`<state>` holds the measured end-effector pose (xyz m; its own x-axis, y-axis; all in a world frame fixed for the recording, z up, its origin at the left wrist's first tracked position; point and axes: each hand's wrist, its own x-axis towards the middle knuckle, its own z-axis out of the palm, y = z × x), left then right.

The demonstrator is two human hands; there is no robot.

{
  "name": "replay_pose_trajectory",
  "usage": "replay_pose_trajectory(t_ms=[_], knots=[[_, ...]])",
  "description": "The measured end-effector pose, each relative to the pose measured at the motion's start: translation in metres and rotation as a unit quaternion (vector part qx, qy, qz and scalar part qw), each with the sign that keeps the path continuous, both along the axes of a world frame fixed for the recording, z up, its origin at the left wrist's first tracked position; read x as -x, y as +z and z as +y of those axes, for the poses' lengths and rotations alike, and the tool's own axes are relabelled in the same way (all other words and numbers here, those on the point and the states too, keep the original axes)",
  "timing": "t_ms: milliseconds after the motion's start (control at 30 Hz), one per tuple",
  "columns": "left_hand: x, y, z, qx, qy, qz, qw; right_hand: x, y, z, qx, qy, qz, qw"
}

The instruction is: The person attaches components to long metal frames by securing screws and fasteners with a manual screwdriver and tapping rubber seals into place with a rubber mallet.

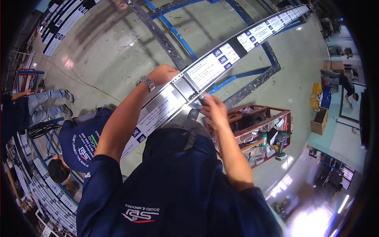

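A long metal frame profile [209, 67] wrapped in white printed film runs diagonally in front of me, from the lower left to the far upper right. A bare section with a metal crosspiece [183, 87] shows between the film-covered stretches. My left hand [162, 75], with a metal watch on the wrist, is closed at the profile's far edge beside this section. At the near edge, opposite it, my right hand [215, 110] has its fingers bent together. Whatever is between those fingertips is too small to make out.
Blue and black metal stands [252, 85] are under and beyond the profile. To my right is a red tool cart [252, 152] with a cordless drill [281, 144]. A crouching co-worker [85, 138] is close on my left; others are farther off. Wrapped profiles [51, 189] lie at left.
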<state>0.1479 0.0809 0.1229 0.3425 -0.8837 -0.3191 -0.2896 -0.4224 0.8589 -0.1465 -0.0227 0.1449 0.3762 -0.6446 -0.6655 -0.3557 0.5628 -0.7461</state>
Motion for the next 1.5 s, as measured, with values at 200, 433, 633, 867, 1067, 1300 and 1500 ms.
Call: replay_pose_trajectory(t_ms=[200, 433, 633, 867, 1067, 1300, 1500], knots=[[-0.007, 0.035, -0.015, -0.145, -0.107, -0.043, 0.983, -0.080, 0.004, 0.043, 0.015, -0.007, 0.075, 0.997], [-0.009, 0.021, -0.016, -0.154, -0.144, -0.134, 0.968, -0.099, 0.005, 0.049, -0.008, -0.025, 0.203, 0.979], [-0.001, 0.017, -0.014, -0.173, -0.149, -0.153, 0.962, -0.089, -0.020, 0.047, -0.020, -0.062, 0.188, 0.980], [-0.004, 0.013, -0.010, -0.162, -0.105, -0.069, 0.979, -0.092, -0.040, 0.047, -0.005, -0.071, 0.193, 0.979], [-0.017, -0.003, -0.036, -0.121, -0.220, -0.087, 0.964, -0.076, -0.058, 0.035, 0.071, -0.045, 0.200, 0.976], [-0.020, -0.014, 0.003, -0.150, -0.109, -0.002, 0.983, -0.094, -0.045, 0.069, 0.032, -0.047, 0.243, 0.968], [-0.006, 0.039, -0.007, -0.156, -0.098, 0.042, 0.982, -0.088, -0.011, 0.065, 0.043, -0.083, 0.230, 0.969]])
